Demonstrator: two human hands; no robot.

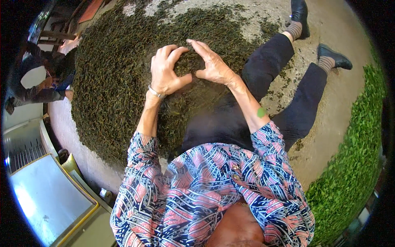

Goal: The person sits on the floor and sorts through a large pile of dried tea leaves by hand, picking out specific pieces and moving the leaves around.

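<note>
Dark, curled leaves, like withered tea, form a wide heap [111, 94] spread over the pale floor in front of me. My left hand [166, 70], with a pale bracelet at the wrist, is held over the middle of the heap, its fingers curved and its thumb pointing right. Facing it, my right hand [214, 66] has its fingers stretched toward the left hand's fingertips. The thumbs almost meet, so the two hands frame a rounded gap through which the leaves show. I see nothing held in either hand. Whether they touch the leaves, I cannot tell.
My legs in dark trousers [298, 101] stretch to the far right beside the heap, ending in black shoes [335, 56]. Fresh green leaves [345, 173] lie along the right. At the left sits another person [37, 78]. A pale, yellow-edged panel [51, 197] stands at lower left.
</note>
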